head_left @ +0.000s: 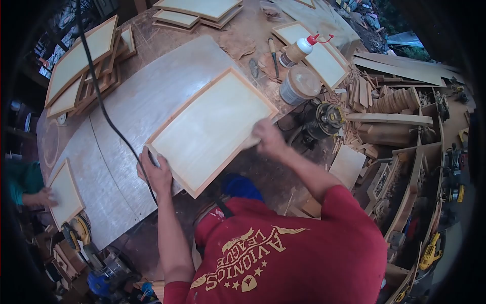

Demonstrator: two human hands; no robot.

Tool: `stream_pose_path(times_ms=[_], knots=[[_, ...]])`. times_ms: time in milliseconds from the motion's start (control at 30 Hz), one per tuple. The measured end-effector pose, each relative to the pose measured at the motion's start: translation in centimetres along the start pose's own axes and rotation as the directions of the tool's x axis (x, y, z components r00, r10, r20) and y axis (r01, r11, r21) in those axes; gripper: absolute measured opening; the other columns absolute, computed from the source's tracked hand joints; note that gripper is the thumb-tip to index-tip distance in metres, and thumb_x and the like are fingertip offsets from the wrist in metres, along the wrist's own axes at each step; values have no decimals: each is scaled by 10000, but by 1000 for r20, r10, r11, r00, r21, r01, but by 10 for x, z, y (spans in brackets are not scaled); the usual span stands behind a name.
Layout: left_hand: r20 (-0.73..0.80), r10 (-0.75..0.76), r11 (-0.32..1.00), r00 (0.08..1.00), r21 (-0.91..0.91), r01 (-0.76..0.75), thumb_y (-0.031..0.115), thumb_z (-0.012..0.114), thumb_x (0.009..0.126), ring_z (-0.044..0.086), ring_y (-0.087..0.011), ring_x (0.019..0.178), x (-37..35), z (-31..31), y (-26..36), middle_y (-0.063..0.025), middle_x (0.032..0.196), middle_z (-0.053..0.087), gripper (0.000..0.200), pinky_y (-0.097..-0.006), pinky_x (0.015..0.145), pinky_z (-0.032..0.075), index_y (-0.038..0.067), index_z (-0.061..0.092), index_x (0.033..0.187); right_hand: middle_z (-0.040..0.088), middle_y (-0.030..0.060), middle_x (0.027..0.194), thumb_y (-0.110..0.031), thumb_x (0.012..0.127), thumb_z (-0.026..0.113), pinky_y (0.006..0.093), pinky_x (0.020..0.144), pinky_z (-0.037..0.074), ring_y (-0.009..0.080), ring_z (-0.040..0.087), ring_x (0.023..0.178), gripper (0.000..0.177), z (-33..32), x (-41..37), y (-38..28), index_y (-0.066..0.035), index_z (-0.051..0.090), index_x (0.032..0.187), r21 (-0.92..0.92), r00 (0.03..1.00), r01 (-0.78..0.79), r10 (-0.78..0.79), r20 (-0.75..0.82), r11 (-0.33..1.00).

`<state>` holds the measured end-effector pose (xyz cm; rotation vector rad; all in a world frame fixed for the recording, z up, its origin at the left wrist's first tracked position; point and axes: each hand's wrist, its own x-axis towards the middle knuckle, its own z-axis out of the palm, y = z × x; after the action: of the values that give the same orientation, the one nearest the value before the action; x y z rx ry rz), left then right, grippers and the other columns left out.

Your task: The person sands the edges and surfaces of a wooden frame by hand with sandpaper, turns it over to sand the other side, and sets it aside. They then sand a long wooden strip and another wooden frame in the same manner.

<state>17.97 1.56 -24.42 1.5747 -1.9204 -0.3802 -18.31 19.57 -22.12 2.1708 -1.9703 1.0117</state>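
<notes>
Big brown worktable in a pretty packed shop, with a wide pale sheet lying across it and the framed panel partly over that sheet's near side. Left hand is gripping the panel's near-left corner; right hand is blurry at its right edge, so I can't tell if it's grasping anything. Glue bottle, tub and router crowd the right, stacked panels sit left, scrap wood piles up beyond. Another person's hand touches a smaller panel far left.
</notes>
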Motion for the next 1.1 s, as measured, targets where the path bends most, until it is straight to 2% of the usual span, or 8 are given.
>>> stream_pose_path(times_ms=[100, 200, 267, 467, 567, 733, 800, 1100], knots=[[18, -27, 1000, 999, 13, 27, 247, 660, 926, 467, -383, 1377, 0, -5, 5, -193, 1447, 579, 586, -511, 1214, 239, 44, 544, 1463, 590, 187, 1039, 28, 624, 628, 500, 841, 513, 413, 582, 999, 287, -8, 0, -19, -37, 619, 904, 83, 979, 83, -97, 180, 993], [17, -26, 999, 1000, -29, 26, 250, 664, 925, 455, -383, 1385, 1, 0, -2, -192, 1427, 590, 587, -510, 1212, 240, 55, 545, 1466, 596, 178, 1004, 32, 670, 624, 479, 813, 515, 417, 579, 944, 236, -32, 8, 39, -43, 616, 894, -85, 993, -102, 106, 42, 991], [27, -4, 997, 1000, -83, 6, 251, 666, 923, 454, -384, 1382, 3, 0, 0, -191, 1413, 597, 583, -506, 1210, 244, 60, 552, 1462, 606, 149, 973, 15, 693, 633, 475, 807, 522, 395, 587, 931, 231, -36, 12, 31, -50, 650, 914, -84, 993, -50, 59, 105, 995], [-33, -55, 998, 998, 2, 56, 257, 669, 922, 439, -377, 1373, -1, 1, 4, -200, 1369, 609, 565, -509, 1194, 272, 71, 573, 1447, 651, 107, 1121, -111, 747, 697, 484, 959, 489, 331, 605, 1037, 350, 46, -4, -128, -118, 736, 1095, 79, 972, 153, -164, 167, 985], [-35, -33, 999, 999, 30, 34, 265, 672, 924, 432, -366, 1369, -3, 3, 1, -195, 1352, 613, 573, -515, 1189, 277, 79, 566, 1455, 621, 82, 1055, -155, 763, 690, 472, 906, 465, 306, 579, 1006, 332, 63, 13, -177, -156, 730, 1093, 180, 953, 200, -234, 191, 963], [-18, -6, 1000, 1000, 2, 6, 262, 678, 916, 456, -354, 1345, -1, 0, 0, -166, 1332, 628, 565, -507, 1182, 288, 82, 574, 1441, 571, 55, 931, -167, 733, 698, 459, 829, 446, 296, 558, 935, 281, 32, 25, -117, -187, 728, 1012, 85, 915, 196, -214, 342, 977], [-26, -13, 1000, 1000, -7, 12, 258, 676, 913, 468, -352, 1337, 1, 0, 2, -168, 1325, 632, 560, -506, 1180, 291, 78, 579, 1435, 600, 53, 1016, -153, 735, 709, 447, 840, 446, 288, 560, 971, 334, 5, 34, -101, -182, 738, 1067, 30, 900, 237, -231, 370, 971], [-42, -7, 1000, 999, 10, 7, 285, 666, 900, 499, -364, 1341, 1, -7, 9, -198, 1317, 642, 535, -516, 1182, 308, 40, 619, 1374, 601, 47, 1042, -181, 817, 661, 416, 823, 443, 264, 565, 955, 375, 37, 45, -161, -191, 726, 1186, 115, 791, 362, -371, 486, 925]])
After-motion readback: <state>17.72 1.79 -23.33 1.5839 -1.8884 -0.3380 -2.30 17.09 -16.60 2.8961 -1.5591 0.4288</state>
